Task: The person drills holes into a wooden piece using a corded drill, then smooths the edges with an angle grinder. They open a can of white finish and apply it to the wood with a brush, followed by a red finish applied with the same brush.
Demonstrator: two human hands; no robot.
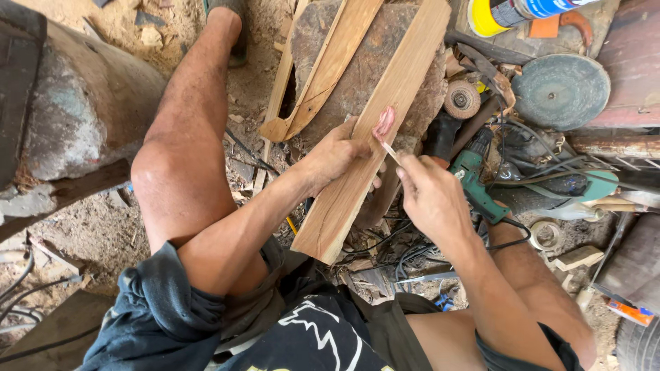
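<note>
plank (371, 151) on stump (364, 75), drill (478, 182) right

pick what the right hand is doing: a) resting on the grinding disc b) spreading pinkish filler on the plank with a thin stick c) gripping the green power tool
b: the right hand holds a thin stick at the pinkish patch on the plank, which the left hand steadies.

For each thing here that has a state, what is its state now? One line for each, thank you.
Wooden plank: tilted, propped on a wood block, with a patch of pink filler on it.
Left hand: gripping the plank edge.
Right hand: holding a thin stick.
Thin stick: tip at the pink filler.
Green power tool: lying on the ground, cable attached.
Curved wood piece: lying on the block.
</note>
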